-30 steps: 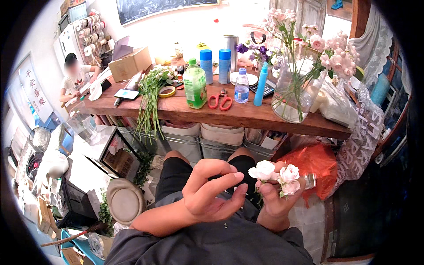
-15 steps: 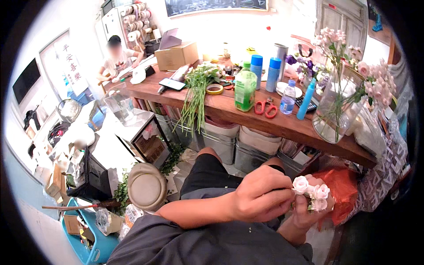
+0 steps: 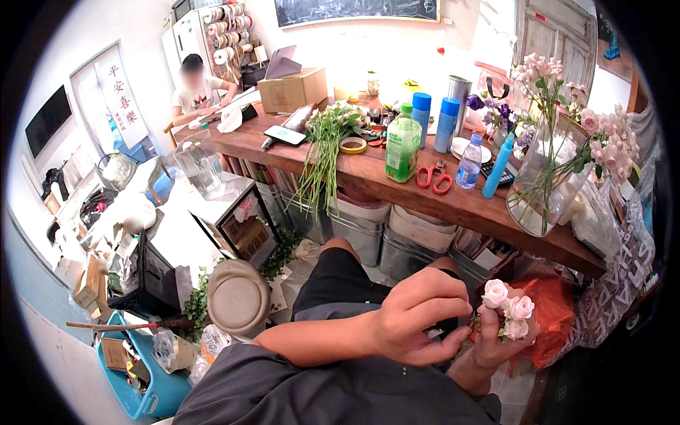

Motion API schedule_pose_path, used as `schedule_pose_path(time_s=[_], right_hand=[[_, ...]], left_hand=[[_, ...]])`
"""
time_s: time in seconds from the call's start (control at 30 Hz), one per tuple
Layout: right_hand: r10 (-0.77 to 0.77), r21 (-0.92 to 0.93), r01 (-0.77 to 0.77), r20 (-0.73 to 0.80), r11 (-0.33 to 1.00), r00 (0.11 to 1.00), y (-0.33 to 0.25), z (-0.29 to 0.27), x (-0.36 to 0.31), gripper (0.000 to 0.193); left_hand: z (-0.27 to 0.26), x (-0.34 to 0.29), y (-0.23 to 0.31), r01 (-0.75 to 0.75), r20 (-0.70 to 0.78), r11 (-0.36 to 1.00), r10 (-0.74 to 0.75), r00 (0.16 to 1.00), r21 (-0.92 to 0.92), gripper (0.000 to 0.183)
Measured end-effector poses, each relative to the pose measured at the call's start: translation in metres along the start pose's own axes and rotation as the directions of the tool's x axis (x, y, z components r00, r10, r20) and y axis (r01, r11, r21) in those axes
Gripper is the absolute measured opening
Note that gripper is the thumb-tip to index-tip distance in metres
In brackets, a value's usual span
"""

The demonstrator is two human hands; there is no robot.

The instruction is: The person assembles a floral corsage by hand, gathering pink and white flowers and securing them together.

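My right hand (image 3: 489, 348) is closed around a small bunch of pale pink roses (image 3: 518, 308), their blooms facing up above the thumb. The stems are mostly hidden by the fingers. Just left of the blooms is my left hand (image 3: 425, 315), its fingers bent, with a gap between thumb and forefinger. Nothing shows in that gap, and the hand is apart from the petals. Both hands are in front of my lap, below the table's near edge.
The wooden table (image 3: 283, 160) carries green-stemmed flowers (image 3: 326, 152), red-handled scissors (image 3: 433, 178), a green bottle (image 3: 403, 145) and a glass vase (image 3: 531, 205) of pink roses. An orange-red plastic bag (image 3: 556, 312) lies beyond my right hand. Left are a round stool (image 3: 239, 297) and blue bin (image 3: 159, 386). Another person sits at the far left.
My left hand has drawn slightly away from the roses, and its thumb and forefinger have parted. My right hand still holds the bunch. The view has shifted a little.
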State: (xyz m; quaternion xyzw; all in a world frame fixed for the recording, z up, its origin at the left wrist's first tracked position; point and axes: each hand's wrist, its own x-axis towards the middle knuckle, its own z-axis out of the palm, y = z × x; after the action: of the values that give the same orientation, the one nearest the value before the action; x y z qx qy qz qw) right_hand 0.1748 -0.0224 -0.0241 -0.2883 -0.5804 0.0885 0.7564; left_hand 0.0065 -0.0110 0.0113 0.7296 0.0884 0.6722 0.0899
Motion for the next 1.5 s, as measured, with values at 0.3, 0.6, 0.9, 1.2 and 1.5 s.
schedule_pose_path(time_s=[0.3, 0.6, 0.9, 1.2, 1.5], right_hand=[[0.043, 0.030, -0.046, 0.080, 0.999, 0.996, -0.004, -0.001, 0.001, 0.034], [-0.037, 0.017, 0.036, 0.007, 0.999, 0.999, 0.020, -0.008, -0.013, 0.050], [0.134, 0.148, -0.140, 0.052, 0.979, 0.990, 0.014, 0.005, 0.001, 0.027], [0.166, 0.228, -0.239, 0.298, 0.944, 0.940, 0.015, -0.007, 0.009, 0.017], [0.085, 0.251, -0.166, 0.305, 0.954, 0.948, 0.016, -0.002, 0.010, 0.017]], left_hand=[[-0.008, 0.002, -0.006, -0.044, -0.001, 0.999, 0.044, 0.999, 0.017, 0.030], [-0.013, 0.008, -0.014, -0.094, 0.015, 0.995, 0.094, 0.996, 0.043, 0.032], [-0.022, 0.011, -0.027, -0.100, 0.098, 0.976, 0.083, 0.992, 0.193, 0.036], [-0.019, 0.014, -0.021, -0.121, 0.175, 0.967, 0.082, 0.981, 0.223, 0.046], [-0.020, 0.016, -0.014, -0.030, 0.193, 0.991, 0.004, 0.981, 0.128, 0.037]])
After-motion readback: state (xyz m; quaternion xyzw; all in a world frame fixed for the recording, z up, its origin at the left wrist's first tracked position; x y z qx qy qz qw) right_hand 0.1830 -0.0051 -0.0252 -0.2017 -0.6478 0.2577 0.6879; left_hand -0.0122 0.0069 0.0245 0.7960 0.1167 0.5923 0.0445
